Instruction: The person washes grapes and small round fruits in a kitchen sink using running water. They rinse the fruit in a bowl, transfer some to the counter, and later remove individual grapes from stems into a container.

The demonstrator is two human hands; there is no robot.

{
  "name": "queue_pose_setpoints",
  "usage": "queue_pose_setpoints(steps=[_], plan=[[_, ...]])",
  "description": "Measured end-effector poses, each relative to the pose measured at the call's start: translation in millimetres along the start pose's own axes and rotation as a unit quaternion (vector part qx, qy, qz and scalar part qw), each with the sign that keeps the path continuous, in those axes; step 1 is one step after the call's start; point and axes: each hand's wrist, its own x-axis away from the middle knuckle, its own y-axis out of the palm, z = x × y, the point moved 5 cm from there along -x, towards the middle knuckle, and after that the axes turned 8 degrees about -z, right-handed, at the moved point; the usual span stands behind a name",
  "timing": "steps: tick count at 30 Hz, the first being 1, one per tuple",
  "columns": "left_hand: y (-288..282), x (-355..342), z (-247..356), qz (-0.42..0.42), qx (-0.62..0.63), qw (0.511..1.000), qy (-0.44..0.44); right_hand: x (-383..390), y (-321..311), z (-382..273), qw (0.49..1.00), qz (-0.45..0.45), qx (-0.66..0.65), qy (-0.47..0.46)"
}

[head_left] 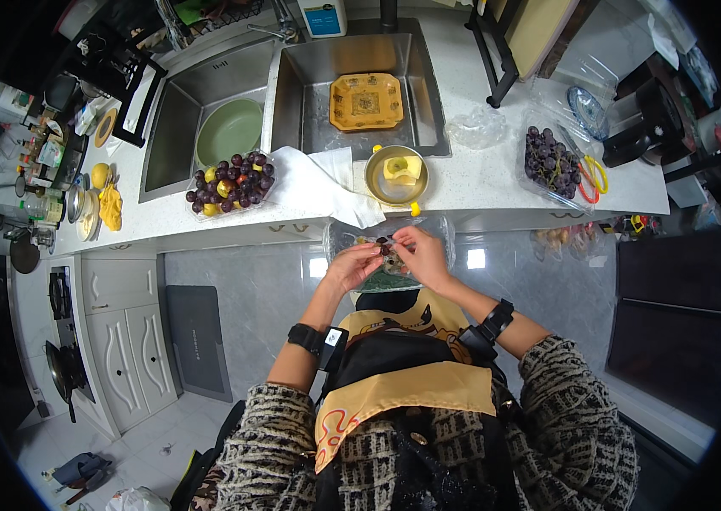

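Note:
My left hand pinches a small dark red piece of fruit, apparently a grape, just beyond the counter's front edge. My right hand is closed at its fingertips close against that piece; what it grips is too small to make out. Beneath both hands is a bin lined with clear plastic, with scraps inside. On the counter above sit a small metal pot with yellow handles holding pale cut fruit, and a white cloth. Mixed dark grapes and yellow fruit fill a clear container to the left.
A double sink holds a green basin and an orange square tray. To the right are grapes, orange-handled scissors and a black appliance. A lemon and yellow cloth sit left.

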Motion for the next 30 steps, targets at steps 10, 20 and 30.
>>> queue_pose_setpoints(steps=[10,20,30], plan=[[0,0,0,0.016,-0.032,0.999,0.019,6,7,-30,0.969,-0.004,0.211,-0.131],[4,0,-2,0.015,-0.056,0.997,0.042,9,8,-35,0.949,0.021,0.262,-0.175],[3,1,-3,-0.030,-0.064,0.997,0.043,2,6,-10,0.997,-0.032,0.070,-0.013]])
